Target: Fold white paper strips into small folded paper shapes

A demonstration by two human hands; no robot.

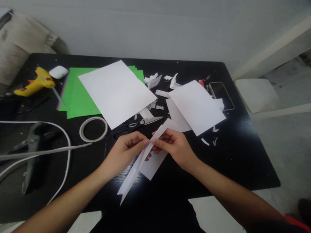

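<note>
Between my hands is a folded sheet of white paper (136, 168), held up on edge above the table with its lower ends spread slightly apart. My left hand (130, 145) pinches it from the left, thumb on the near side. From the right, my right hand (176, 147) grips the same paper with thumb and curled fingers. Under it lies a white card (153, 166) with dark red marks, partly covered by the paper and my right hand. Just beyond my hands rest scissors (142, 122) with black handles, blades pointing right.
The black table (218, 168) also bears green sheets (77, 87), a large white sheet (116, 94), another white sheet (196, 106), paper scraps (154, 81), a tape roll (82, 129), a yellow glue gun (36, 82), pliers (31, 155), a white cable (69, 149) and a phone (223, 97).
</note>
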